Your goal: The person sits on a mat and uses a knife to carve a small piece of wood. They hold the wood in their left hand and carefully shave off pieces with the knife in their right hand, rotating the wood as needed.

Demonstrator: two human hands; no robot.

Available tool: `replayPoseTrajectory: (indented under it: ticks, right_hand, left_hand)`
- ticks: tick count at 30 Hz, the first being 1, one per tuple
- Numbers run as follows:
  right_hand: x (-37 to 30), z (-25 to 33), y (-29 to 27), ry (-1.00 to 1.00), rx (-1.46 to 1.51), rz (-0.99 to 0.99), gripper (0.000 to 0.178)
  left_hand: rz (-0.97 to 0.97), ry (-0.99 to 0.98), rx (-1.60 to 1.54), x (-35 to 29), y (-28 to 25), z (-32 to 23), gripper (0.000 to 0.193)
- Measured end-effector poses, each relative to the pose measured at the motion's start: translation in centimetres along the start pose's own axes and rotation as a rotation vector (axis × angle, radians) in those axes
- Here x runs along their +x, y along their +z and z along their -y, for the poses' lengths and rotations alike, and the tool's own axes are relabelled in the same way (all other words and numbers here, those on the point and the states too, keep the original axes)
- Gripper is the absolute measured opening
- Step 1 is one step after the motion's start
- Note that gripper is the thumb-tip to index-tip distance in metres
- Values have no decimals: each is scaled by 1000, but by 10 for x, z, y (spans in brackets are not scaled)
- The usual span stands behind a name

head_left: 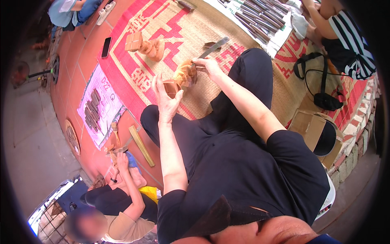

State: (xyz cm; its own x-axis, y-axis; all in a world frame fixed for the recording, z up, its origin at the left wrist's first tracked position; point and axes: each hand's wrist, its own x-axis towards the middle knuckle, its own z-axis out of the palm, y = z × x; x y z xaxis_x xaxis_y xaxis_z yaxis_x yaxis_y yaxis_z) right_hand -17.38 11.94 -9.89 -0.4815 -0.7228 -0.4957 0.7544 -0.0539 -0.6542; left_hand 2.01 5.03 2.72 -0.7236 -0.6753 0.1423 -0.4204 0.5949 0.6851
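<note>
Near the middle of the frame, the person's left hand [166, 97] has its fingers closed around the brown, square-cut end of a carved wooden piece with a yellowish, curving body [183, 73], held above the red-and-tan woven mat [195, 34]. The fingers of the right hand [209, 67] grip a long, grey, flat metal blade [215, 47]; whether its edge touches the wood cannot be told. The work looks partly done: the body already has rounded, shaped forms, while the end in the left hand is a plain block; how much shaping is left is too small to judge. In the upper middle lies one more orange-brown carved wooden piece with a block end [152, 49], making two in all. There is one such blade in hand, one small dark brown object [212, 46] beside it, one black phone [106, 47] at upper left, and many dark slender tools [262, 18] at upper right, too overlapped to count.
</note>
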Motion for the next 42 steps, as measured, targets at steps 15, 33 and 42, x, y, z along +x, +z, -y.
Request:
replayPoseTrajectory:
  ticks: [15, 33, 42]
  right_hand:
    - [-17, 2, 5, -84, -158, -10, 16]
    - [-3, 1, 5, -273, -71, 44, 15]
    - [2, -1, -1, -258, -183, -32, 8]
  left_hand:
    - [-243, -328, -94, -20, 18, -9, 102]
    - [-340, -533, -498, -8, 8, 53, 93]
    - [-256, -834, -564, -1, 5, 37, 77]
